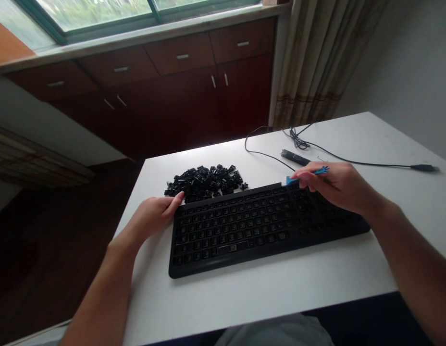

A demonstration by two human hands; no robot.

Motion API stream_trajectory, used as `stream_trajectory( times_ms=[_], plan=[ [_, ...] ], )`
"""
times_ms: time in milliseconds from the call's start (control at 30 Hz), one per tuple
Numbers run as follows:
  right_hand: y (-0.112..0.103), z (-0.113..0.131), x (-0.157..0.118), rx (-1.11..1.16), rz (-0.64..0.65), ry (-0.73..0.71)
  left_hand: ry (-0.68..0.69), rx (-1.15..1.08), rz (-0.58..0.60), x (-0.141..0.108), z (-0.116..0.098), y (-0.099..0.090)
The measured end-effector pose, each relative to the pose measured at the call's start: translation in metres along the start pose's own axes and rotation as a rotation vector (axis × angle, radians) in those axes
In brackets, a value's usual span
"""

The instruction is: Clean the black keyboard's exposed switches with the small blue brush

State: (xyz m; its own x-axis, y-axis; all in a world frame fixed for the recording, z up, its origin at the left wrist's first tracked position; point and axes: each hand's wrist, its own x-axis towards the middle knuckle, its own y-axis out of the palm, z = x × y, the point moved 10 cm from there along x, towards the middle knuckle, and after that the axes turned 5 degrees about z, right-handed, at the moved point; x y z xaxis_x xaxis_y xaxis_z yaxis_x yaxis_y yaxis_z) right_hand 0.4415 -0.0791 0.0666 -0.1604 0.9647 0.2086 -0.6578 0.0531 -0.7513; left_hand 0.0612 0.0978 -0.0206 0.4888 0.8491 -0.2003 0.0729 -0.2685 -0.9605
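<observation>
- The left forearm (100, 283), bare, slants forward and inward from the lower left.
- The left wrist (125, 242) bends toward the right.
- The left hand (154, 214) sits low, thumb stretched rightward, other fingers mostly hidden.
- The right forearm (412, 262), also bare, angles in from the lower right.
- The right hand (333, 182) pinches with thumb and fingertips, well apart from the left.

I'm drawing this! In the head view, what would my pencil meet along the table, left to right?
Left hand → key pile → brush → cable end.
</observation>
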Motion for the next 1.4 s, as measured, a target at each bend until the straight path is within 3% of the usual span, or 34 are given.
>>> stream_trajectory(
  times_ms=[133,333,400,500,567,633,733,800,833,933,1000,1067,1133,1200,1267,1333,1400],
  plan=[
    [0.008,0.003,0.0,-0.051,0.113,-0.014,-0.011,-0.008,0.023,0.001,0.003,0.002],
    [0.044,-0.018,-0.021,0.249,0.584,0.214,-0.03,-0.017,0.039,0.0,0.005,0.004],
    [0.036,-0.019,-0.014,0.206,0.48,0.177,-0.036,-0.021,0.038,0.0,0.004,0.003],
    [-0.009,-0.013,-0.003,-0.094,0.013,0.08,-0.027,-0.002,0.034,0.0,0.002,0.002],
    [-0.027,-0.005,-0.005,-0.207,-0.174,0.037,-0.02,0.002,0.035,0.0,0.002,0.002],
    [-0.029,-0.004,-0.007,-0.141,-0.186,0.029,-0.019,-0.002,0.037,0.0,0.002,0.002],
    [-0.006,-0.012,-0.005,0.067,0.044,0.091,-0.014,-0.002,0.033,-0.001,0.001,0.002],
    [0.002,-0.014,-0.004,0.034,0.112,0.098,-0.008,-0.003,0.034,-0.001,0.0,0.001],
    [-0.002,-0.012,-0.003,-0.048,0.055,0.079,-0.008,-0.005,0.037,-0.001,-0.001,0.001],
    [-0.034,0.002,-0.007,-0.288,-0.301,-0.013,-0.011,-0.01,0.049,-0.001,-0.002,0.0],
    [-0.046,0.004,-0.013,-0.265,-0.418,-0.032,-0.01,-0.009,0.055,-0.001,-0.002,0.0],
    [-0.046,-0.009,-0.014,-0.103,-0.399,0.033,-0.012,-0.004,0.053,-0.001,-0.002,0.0],
    [-0.026,-0.025,-0.008,0.088,-0.205,0.12,-0.015,-0.001,0.054,-0.001,-0.002,-0.001],
    [-0.007,-0.029,-0.004,0.132,-0.045,0.139,-0.016,-0.002,0.063,-0.001,-0.002,0.0],
    [-0.013,-0.025,-0.002,-0.035,-0.126,0.1,-0.015,-0.007,0.067,-0.002,-0.002,-0.001],
    [-0.032,-0.016,-0.006,-0.204,-0.338,0.065,-0.015,-0.015,0.064,-0.002,-0.002,-0.001],
    [-0.044,-0.018,-0.011,-0.184,-0.441,0.092,-0.018,-0.021,0.062,-0.003,-0.002,-0.002]
  ],
)
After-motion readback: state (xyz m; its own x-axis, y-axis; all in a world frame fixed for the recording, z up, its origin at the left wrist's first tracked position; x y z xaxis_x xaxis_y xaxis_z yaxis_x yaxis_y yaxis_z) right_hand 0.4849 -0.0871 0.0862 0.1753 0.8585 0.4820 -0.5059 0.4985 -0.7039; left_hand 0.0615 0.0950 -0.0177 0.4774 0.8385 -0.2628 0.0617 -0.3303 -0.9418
